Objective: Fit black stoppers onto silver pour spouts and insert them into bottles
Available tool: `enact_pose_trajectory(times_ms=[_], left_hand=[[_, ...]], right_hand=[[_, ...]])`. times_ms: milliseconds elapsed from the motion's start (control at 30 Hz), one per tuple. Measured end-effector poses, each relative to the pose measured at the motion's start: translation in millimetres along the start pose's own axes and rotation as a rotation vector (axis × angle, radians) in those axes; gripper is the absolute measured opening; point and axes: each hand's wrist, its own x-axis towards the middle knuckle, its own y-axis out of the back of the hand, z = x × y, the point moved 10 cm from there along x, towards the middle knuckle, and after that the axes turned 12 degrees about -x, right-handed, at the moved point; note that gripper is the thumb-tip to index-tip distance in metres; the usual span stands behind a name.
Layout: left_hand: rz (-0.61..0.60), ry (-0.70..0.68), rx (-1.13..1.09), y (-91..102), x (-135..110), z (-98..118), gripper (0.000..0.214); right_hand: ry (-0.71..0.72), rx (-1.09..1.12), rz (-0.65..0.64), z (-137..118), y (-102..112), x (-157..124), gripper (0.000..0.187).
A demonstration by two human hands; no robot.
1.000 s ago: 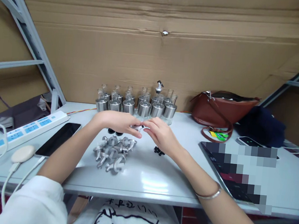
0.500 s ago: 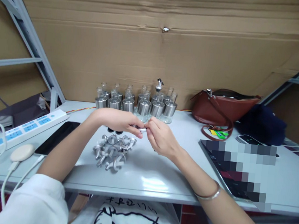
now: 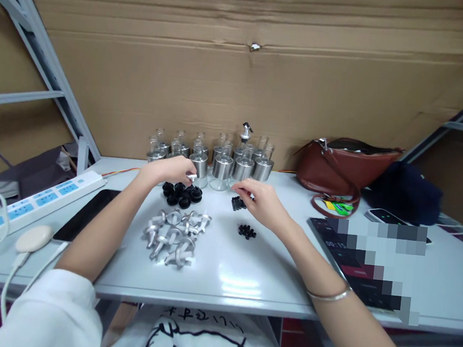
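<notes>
My left hand (image 3: 170, 170) is closed on a small silver spout piece (image 3: 192, 177), held just above a cluster of black round caps (image 3: 182, 193) near the bottles. My right hand (image 3: 259, 201) hovers with curled fingers over a few small black parts (image 3: 237, 202); whether it grips one I cannot make out. A pile of silver metal spouts (image 3: 174, 236) lies in front of both hands. A second small heap of tiny black pieces (image 3: 246, 231) sits below my right hand. Rows of glass bottles with steel collars (image 3: 212, 161) stand at the back; one carries a fitted spout.
A white power strip (image 3: 27, 203), a dark phone (image 3: 86, 215) and a round white charger (image 3: 33, 237) lie at left. A brown bag (image 3: 342, 165), a dark cloth (image 3: 407, 196), another phone (image 3: 383, 216) and a blurred dark device (image 3: 366, 263) occupy the right. Cardboard backs the grey table (image 3: 225, 282).
My hands were joined at the centre on a small silver piece. They have parted: the left carried the piece back toward the black caps, the right moved back to the small black parts.
</notes>
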Motion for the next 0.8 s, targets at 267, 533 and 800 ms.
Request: enact_pose_trajectory(times_ms=[267,533,800], left_hand=[[-0.060,0.046,0.094,-21.7,15,-5,0.007],[-0.076,0.024,0.094,-26.9,18,-8,0.013],[-0.065,-0.017,0.079,-20.4,12,1,0.011]], right_hand=[[-0.248,-0.009,-0.395,28,-29,-10,0.017],[-0.121,-0.106,-0.497,33,-41,-14,0.016],[-0.202,-0.110,-0.577,43,-48,-22,0.013]])
